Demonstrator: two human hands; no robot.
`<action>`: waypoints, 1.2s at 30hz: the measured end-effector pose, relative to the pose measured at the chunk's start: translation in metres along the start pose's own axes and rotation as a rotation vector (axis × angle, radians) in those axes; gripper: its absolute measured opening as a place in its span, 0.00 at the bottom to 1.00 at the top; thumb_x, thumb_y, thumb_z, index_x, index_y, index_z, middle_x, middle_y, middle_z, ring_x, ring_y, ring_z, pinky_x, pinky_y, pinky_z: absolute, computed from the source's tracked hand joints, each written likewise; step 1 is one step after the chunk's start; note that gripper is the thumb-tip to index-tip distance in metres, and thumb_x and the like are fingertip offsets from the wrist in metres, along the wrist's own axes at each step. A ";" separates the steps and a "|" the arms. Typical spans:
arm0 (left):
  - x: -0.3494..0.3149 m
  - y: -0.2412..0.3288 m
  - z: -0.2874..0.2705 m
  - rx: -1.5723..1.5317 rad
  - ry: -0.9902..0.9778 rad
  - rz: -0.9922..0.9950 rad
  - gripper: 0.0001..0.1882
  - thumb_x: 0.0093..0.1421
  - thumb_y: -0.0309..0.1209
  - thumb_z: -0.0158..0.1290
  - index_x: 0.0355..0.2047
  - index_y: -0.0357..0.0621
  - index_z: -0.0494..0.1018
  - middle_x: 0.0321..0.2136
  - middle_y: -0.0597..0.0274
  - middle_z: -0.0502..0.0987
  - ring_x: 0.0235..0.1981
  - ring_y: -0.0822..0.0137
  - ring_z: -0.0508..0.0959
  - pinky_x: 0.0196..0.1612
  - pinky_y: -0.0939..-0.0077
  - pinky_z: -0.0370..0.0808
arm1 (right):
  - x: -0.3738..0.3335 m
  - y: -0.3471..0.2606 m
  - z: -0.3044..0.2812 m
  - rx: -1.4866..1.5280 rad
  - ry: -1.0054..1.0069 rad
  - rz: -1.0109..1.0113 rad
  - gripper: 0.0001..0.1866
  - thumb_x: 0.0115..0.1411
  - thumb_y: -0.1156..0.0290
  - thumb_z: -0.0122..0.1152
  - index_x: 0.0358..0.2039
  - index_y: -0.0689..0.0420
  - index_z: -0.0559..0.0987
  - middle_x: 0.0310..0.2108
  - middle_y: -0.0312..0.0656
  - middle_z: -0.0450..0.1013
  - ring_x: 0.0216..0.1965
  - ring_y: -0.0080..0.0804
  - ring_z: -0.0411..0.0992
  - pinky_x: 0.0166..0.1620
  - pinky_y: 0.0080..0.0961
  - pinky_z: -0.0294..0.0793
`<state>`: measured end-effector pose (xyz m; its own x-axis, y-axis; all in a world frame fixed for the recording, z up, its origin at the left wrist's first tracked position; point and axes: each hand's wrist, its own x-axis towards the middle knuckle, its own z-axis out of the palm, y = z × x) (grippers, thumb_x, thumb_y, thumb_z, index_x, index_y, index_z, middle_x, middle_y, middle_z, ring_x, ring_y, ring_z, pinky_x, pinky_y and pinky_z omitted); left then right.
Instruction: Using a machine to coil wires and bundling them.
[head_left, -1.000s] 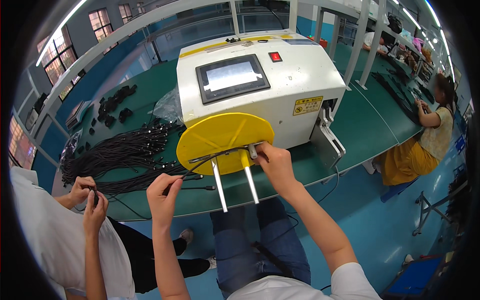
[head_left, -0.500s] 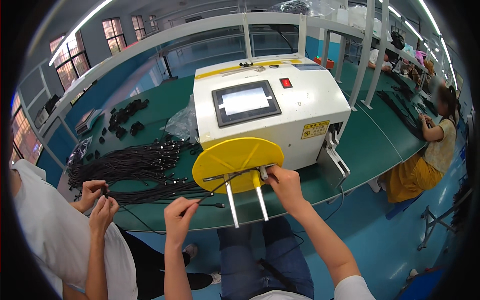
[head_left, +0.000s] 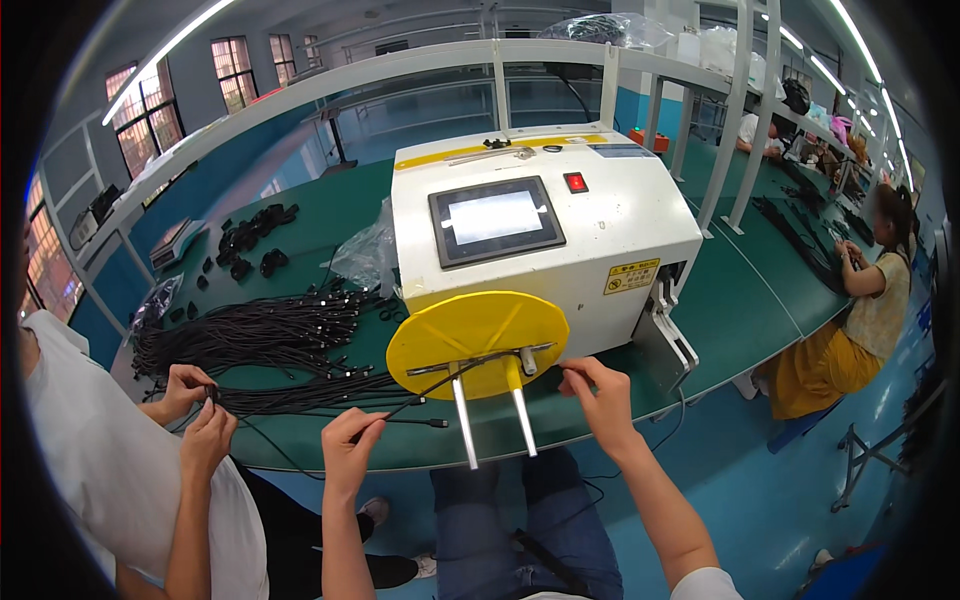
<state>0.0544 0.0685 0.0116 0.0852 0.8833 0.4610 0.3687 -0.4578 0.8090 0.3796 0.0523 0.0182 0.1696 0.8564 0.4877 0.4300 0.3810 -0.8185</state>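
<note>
My left hand [head_left: 348,447] pinches a thin black cable [head_left: 408,403] left of the yellow disc [head_left: 432,335] on the machine's front. The cable runs up across the disc, past its two metal rods [head_left: 464,422], to a small grey block [head_left: 528,360] at the right. A loose end with a black connector [head_left: 437,423] sticks out rightward from my left hand. My right hand [head_left: 602,402] is just right of the disc, apart from it. Its thumb and forefinger are apart, with nothing visible between them.
The white machine [head_left: 600,245] with a screen [head_left: 495,220] stands on the green table [head_left: 740,290]. Many black cables [head_left: 250,335] lie to its left. Beside me at the left, a co-worker's hands [head_left: 200,410] hold a black cable. Another person [head_left: 880,270] sits at the far right.
My right hand has let go of the small block on the disc and moved right and down. My left hand still pinches the cable and has shifted slightly down and left.
</note>
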 end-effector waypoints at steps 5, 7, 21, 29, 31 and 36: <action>0.005 -0.006 -0.001 0.001 0.003 0.007 0.04 0.53 0.19 0.54 0.30 0.33 0.77 0.18 0.67 0.68 0.21 0.77 0.65 0.23 0.83 0.57 | -0.005 0.013 0.000 0.006 -0.007 0.042 0.06 0.58 0.81 0.52 0.35 0.67 0.76 0.23 0.42 0.75 0.25 0.25 0.75 0.32 0.18 0.74; 0.005 -0.008 -0.001 -0.002 0.003 -0.002 0.04 0.53 0.19 0.54 0.30 0.33 0.77 0.18 0.67 0.68 0.21 0.77 0.65 0.23 0.83 0.57 | -0.007 0.017 0.001 0.030 -0.017 0.068 0.07 0.58 0.81 0.51 0.36 0.67 0.75 0.23 0.42 0.75 0.25 0.25 0.75 0.32 0.19 0.74; 0.012 -0.007 -0.010 0.000 0.009 0.005 0.05 0.53 0.20 0.55 0.31 0.33 0.77 0.18 0.67 0.68 0.21 0.77 0.65 0.23 0.82 0.56 | -0.012 0.029 0.018 -0.020 -0.052 0.078 0.07 0.58 0.82 0.51 0.36 0.66 0.76 0.22 0.42 0.75 0.24 0.26 0.75 0.31 0.19 0.74; 0.013 -0.010 -0.020 0.023 0.014 0.041 0.07 0.52 0.19 0.56 0.33 0.37 0.79 0.18 0.66 0.68 0.20 0.77 0.66 0.22 0.83 0.58 | -0.013 0.028 0.025 -0.053 -0.062 0.070 0.08 0.58 0.82 0.51 0.37 0.65 0.76 0.21 0.42 0.75 0.24 0.26 0.75 0.31 0.19 0.74; 0.012 -0.008 -0.023 0.026 0.012 0.038 0.07 0.52 0.19 0.56 0.33 0.37 0.79 0.18 0.66 0.68 0.20 0.77 0.66 0.22 0.83 0.58 | -0.015 0.028 0.027 -0.047 -0.062 0.079 0.08 0.58 0.82 0.51 0.37 0.65 0.76 0.22 0.42 0.75 0.24 0.26 0.75 0.31 0.19 0.74; 0.017 0.013 -0.020 0.105 -0.043 0.149 0.07 0.51 0.20 0.56 0.32 0.37 0.79 0.17 0.65 0.68 0.18 0.75 0.65 0.21 0.81 0.58 | -0.021 0.028 0.030 -0.048 -0.069 0.089 0.08 0.58 0.82 0.50 0.37 0.65 0.76 0.22 0.42 0.75 0.24 0.26 0.75 0.31 0.19 0.74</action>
<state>0.0424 0.0754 0.0368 0.1846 0.8112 0.5548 0.4434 -0.5726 0.6896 0.3618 0.0555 -0.0237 0.1481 0.9088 0.3900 0.4582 0.2864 -0.8414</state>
